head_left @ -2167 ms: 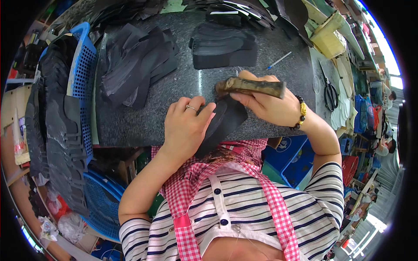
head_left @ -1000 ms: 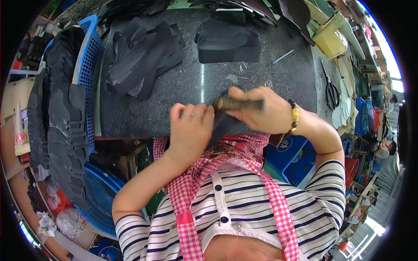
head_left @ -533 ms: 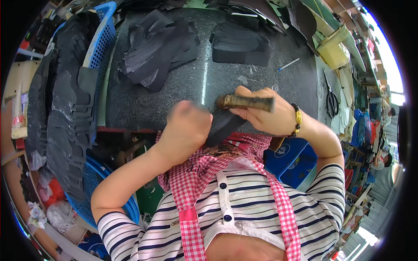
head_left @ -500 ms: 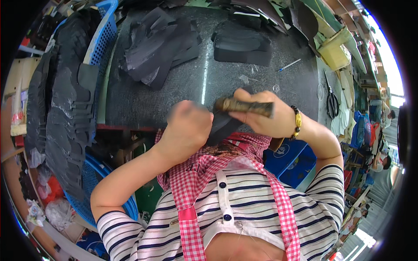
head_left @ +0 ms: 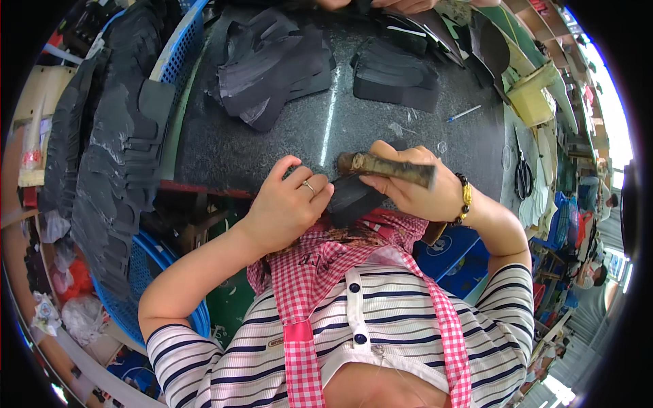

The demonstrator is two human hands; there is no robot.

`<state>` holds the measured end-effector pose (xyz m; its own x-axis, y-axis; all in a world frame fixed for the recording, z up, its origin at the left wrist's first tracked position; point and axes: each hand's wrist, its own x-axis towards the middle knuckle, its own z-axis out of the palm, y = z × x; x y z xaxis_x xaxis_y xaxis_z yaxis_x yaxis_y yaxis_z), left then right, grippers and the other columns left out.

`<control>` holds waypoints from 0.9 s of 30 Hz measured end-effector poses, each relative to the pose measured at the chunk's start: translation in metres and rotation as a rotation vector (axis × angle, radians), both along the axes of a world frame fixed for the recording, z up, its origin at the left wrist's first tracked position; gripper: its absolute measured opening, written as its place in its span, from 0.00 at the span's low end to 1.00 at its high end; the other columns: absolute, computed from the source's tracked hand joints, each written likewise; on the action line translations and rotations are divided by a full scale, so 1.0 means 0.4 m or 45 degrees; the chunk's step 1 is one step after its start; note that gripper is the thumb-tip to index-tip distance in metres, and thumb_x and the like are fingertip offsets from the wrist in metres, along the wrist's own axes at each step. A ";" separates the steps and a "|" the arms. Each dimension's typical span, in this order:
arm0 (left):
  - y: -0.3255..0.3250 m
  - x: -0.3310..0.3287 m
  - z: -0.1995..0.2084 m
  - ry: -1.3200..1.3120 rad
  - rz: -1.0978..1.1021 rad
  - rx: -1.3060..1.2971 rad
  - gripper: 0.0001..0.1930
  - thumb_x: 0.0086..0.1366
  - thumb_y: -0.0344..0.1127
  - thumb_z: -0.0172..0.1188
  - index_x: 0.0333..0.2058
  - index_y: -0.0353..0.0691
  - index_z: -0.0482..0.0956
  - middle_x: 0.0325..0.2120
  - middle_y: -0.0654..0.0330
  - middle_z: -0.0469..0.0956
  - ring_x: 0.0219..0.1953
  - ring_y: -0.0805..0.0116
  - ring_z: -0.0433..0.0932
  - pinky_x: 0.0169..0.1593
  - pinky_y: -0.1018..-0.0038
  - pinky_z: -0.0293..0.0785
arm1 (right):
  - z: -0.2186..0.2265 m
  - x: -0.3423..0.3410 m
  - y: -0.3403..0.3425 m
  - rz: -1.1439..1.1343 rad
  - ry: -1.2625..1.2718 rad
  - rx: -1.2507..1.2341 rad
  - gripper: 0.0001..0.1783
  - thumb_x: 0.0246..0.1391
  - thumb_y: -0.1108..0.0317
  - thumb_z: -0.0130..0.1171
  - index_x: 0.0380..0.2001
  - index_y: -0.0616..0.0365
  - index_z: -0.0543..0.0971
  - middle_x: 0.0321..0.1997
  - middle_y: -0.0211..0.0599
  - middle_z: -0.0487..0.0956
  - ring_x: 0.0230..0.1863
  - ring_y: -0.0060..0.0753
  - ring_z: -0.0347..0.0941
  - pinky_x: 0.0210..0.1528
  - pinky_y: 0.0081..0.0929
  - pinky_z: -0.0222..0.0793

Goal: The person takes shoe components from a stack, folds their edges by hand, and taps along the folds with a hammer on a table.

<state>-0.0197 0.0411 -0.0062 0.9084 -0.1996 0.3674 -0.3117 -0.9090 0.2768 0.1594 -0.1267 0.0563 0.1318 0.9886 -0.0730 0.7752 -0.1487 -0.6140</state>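
Note:
A dark, flat piece of black sheet (head_left: 357, 202) lies at the table's near edge, above my lap. The curled fingers of my left hand (head_left: 289, 207) grip its left side, the index finger raised and bent; the thumb is hidden. My right hand (head_left: 418, 183) is closed round a short, thick, brown-stained tool (head_left: 388, 168) that lies slantwise across the fingers. Its kind does not show clearly, and its working end cannot be told. Part of the black piece passes beneath this hand.
Black cut sheets lie in a left pile (head_left: 272, 71) and a right pile (head_left: 394, 75) on the dark table (head_left: 238, 160). A pen (head_left: 464, 113), black-handled scissors (head_left: 523, 178) and a yellow container (head_left: 534, 95) are at right. Stacked black pieces (head_left: 112, 156) and blue baskets (head_left: 180, 61) stand left. Another person's hands (head_left: 405, 5) show at the far edge.
The left index finger has lifted and the left hand has turned slightly. My right hand keeps the tool, almost in place. Another person's hands have come into view at the far edge.

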 end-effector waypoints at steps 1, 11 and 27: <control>-0.005 0.000 -0.002 -0.015 0.013 0.004 0.13 0.51 0.31 0.58 0.37 0.39 0.81 0.36 0.63 0.76 0.39 0.68 0.75 0.53 0.59 0.66 | 0.004 -0.007 0.001 0.013 0.003 -0.001 0.16 0.52 0.63 0.60 0.39 0.60 0.69 0.18 0.43 0.75 0.23 0.50 0.76 0.25 0.42 0.70; -0.058 0.000 -0.049 -0.305 0.175 -0.047 0.13 0.48 0.38 0.71 0.29 0.41 0.79 0.21 0.67 0.70 0.26 0.68 0.70 0.40 0.66 0.69 | -0.047 -0.044 0.007 0.026 -0.137 0.156 0.13 0.53 0.62 0.58 0.40 0.55 0.72 0.19 0.43 0.75 0.20 0.50 0.76 0.22 0.41 0.70; 0.063 0.100 0.173 -0.035 0.762 -0.683 0.09 0.54 0.23 0.63 0.32 0.37 0.71 0.23 0.54 0.75 0.21 0.58 0.75 0.25 0.70 0.68 | -0.021 0.332 0.028 -0.552 -0.169 0.112 0.18 0.59 0.56 0.50 0.33 0.61 0.78 0.27 0.47 0.77 0.32 0.50 0.74 0.35 0.38 0.68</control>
<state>0.0203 0.0662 0.0629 0.7948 0.5282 0.2988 0.1731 -0.6692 0.7226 0.2922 -0.1156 0.0480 0.5368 0.8420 0.0538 0.7257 -0.4282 -0.5386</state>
